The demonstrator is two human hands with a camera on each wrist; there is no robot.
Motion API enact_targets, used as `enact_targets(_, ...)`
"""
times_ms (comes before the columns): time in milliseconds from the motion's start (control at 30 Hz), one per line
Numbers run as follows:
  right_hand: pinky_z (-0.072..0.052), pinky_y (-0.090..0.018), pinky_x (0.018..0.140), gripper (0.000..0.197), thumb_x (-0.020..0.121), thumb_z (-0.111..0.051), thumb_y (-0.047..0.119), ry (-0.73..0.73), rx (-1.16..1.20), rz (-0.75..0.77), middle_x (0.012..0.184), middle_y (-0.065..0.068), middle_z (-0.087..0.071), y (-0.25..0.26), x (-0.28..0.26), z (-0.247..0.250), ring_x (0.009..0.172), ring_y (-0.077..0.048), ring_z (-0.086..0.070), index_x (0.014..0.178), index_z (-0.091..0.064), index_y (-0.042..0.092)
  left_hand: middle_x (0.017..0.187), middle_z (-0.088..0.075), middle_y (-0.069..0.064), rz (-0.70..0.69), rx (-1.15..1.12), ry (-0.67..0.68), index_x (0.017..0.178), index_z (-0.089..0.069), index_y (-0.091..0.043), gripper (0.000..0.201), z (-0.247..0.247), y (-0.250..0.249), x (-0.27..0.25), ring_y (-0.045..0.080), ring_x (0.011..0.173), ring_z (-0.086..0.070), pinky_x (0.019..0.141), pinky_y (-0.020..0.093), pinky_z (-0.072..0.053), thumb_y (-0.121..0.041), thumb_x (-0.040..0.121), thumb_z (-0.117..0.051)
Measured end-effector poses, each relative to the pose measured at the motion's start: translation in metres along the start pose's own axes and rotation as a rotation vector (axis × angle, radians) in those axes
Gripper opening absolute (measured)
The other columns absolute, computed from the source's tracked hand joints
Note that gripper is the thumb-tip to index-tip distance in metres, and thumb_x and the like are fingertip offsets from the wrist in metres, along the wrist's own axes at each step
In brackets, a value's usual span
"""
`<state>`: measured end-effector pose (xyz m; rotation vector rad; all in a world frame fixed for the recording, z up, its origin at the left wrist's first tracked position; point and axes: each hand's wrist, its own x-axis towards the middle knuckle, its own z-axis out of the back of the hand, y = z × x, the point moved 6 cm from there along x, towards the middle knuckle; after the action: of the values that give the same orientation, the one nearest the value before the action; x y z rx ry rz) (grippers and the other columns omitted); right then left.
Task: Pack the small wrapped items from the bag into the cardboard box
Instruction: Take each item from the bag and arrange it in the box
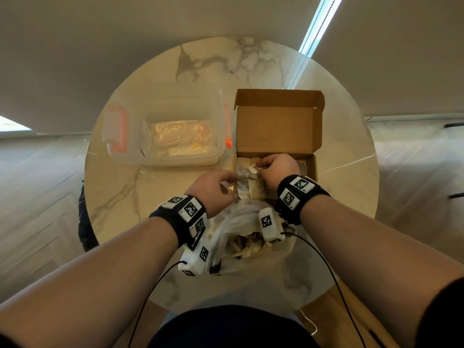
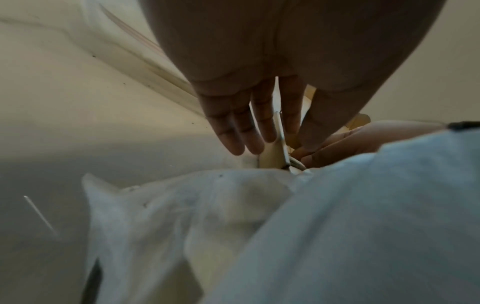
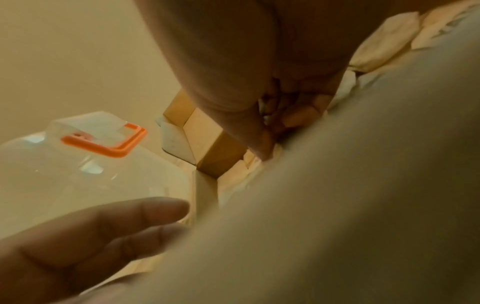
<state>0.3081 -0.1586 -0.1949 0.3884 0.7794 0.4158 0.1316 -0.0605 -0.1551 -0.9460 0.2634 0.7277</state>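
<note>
An open cardboard box [image 1: 312,169] with its lid [image 1: 278,124] raised stands on the marble table, and several small wrapped items [image 1: 252,189] are packed in its left part. My right hand [image 1: 259,169] is inside the box and pinches a wrapped item with a white tag [image 1: 254,168]. My left hand [image 1: 232,183] reaches to the box's left wall [image 2: 281,131], its fingers [image 2: 233,131] straight on both sides of the wall. A thin white plastic bag [image 1: 238,222] lies just in front of the box with several more wrapped items [image 1: 247,247] inside. Packed wrapped items [image 3: 384,47] also show in the right wrist view.
A clear plastic container [image 1: 165,126] with orange handles [image 3: 109,144] stands left of the box, close to its wall. The round table's edge [image 1: 88,172] curves near my left forearm. Cables run from both wrist cameras towards my body.
</note>
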Motion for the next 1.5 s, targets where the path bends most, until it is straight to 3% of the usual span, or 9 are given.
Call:
enact_targets(167, -0.059, -0.036, 0.091, 0.020, 0.093, -0.073, 0.023, -0.012, 0.071, 0.167, 0.101, 0.007, -0.074, 0.007, -0.027, 0.027, 0.095, -0.013, -0.068, 0.111, -0.076, 0.030, 0.115, -0.062, -0.014, -0.090, -0.085, -0.145, 0.099, -0.067, -0.037, 0.025, 0.009, -0.004, -0.045, 0.001, 0.099, -0.061, 0.086, 0.035, -0.058, -0.016, 0.088, -0.071)
enact_targets(300, -0.047, -0.017, 0.074, 0.008, 0.095, -0.071, 0.028, 0.041, 0.050, 0.350, 0.093, 0.017, -0.068, 0.000, -0.076, 0.053, 0.088, 0.002, -0.062, 0.102, -0.073, 0.033, 0.120, -0.065, -0.018, -0.340, -0.093, -0.098, 0.081, -0.077, -0.032, 0.025, 0.000, -0.019, -0.100, 0.007, 0.109, -0.060, 0.087, 0.028, -0.053, -0.011, 0.084, -0.064)
enact_targets(467, -0.053, -0.021, 0.081, 0.007, 0.093, -0.073, 0.028, 0.140, -0.027, 0.437, 0.092, 0.017, -0.070, -0.035, -0.137, 0.044, 0.087, 0.002, -0.062, 0.098, -0.076, 0.031, 0.166, -0.033, -0.011, -0.146, 0.429, 0.000, 0.122, -0.074, -0.045, 0.032, -0.030, -0.003, -0.114, 0.022, 0.147, -0.032, 0.114, 0.044, -0.045, -0.036, 0.092, -0.068)
enact_targets(567, -0.050, -0.025, 0.089, 0.019, 0.098, -0.065, 0.031, 0.216, -0.182, 0.493, 0.106, 0.014, -0.073, -0.045, -0.161, 0.012, 0.097, -0.006, -0.063, 0.113, -0.076, 0.033, 0.157, -0.046, -0.004, -0.064, 0.400, -0.009, 0.145, -0.058, -0.032, 0.056, -0.034, -0.002, -0.107, 0.023, 0.137, -0.051, 0.113, 0.039, -0.047, -0.022, 0.091, -0.066)
enact_targets(800, -0.052, -0.038, 0.087, 0.038, 0.102, -0.056, 0.032, 0.082, -0.595, 0.648, 0.140, 0.007, -0.059, -0.029, -0.184, -0.030, 0.123, -0.024, -0.059, 0.140, -0.061, 0.034, 0.125, -0.059, -0.005, -0.025, 0.312, -0.058, 0.136, -0.061, -0.027, 0.052, -0.020, -0.007, -0.104, 0.018, 0.113, -0.061, 0.097, 0.032, -0.053, -0.018, 0.086, -0.067)
enact_targets(967, -0.055, -0.045, 0.086, 0.035, 0.103, -0.051, 0.023, 0.274, -0.920, 0.491, 0.131, -0.002, -0.061, -0.017, -0.181, -0.053, 0.115, -0.030, -0.064, 0.136, -0.061, 0.025, 0.126, -0.059, -0.005, -0.020, 0.337, 0.031, 0.136, -0.060, -0.026, 0.055, -0.011, -0.010, -0.110, 0.017, 0.116, -0.059, 0.095, 0.027, -0.048, -0.022, 0.082, -0.072)
enact_targets(1133, -0.056, -0.039, 0.079, 0.028, 0.098, -0.056, 0.032, 0.387, -0.950, 0.363, 0.119, 0.000, -0.068, -0.018, -0.184, -0.072, 0.106, -0.026, -0.067, 0.123, -0.069, 0.030, 0.132, -0.059, -0.005, -0.090, 0.426, 0.141, 0.143, -0.056, -0.030, 0.064, -0.009, 0.003, -0.120, 0.018, 0.122, -0.059, 0.104, 0.038, -0.052, -0.018, 0.080, -0.064)
enact_targets(1300, -0.050, -0.035, 0.072, 0.026, 0.096, -0.055, 0.036, 0.293, -0.885, 0.331, 0.114, 0.002, -0.067, -0.012, -0.182, -0.086, 0.105, -0.024, -0.067, 0.118, -0.069, 0.031, 0.143, -0.049, -0.005, -0.060, 0.471, 0.129, 0.154, -0.034, -0.038, 0.078, -0.005, 0.025, -0.116, 0.022, 0.122, -0.060, 0.097, 0.043, -0.057, -0.043, 0.083, -0.067)
enact_targets(1500, -0.052, -0.038, 0.072, 0.022, 0.097, -0.055, 0.026, 0.220, -0.942, 0.280, 0.105, 0.004, -0.069, -0.008, -0.183, -0.094, 0.097, -0.026, -0.070, 0.107, -0.075, 0.027, 0.145, -0.047, -0.002, -0.016, 0.541, 0.134, 0.154, -0.028, -0.037, 0.086, -0.004, 0.043, -0.113, 0.033, 0.118, -0.063, 0.092, 0.051, -0.059, -0.026, 0.083, -0.074)
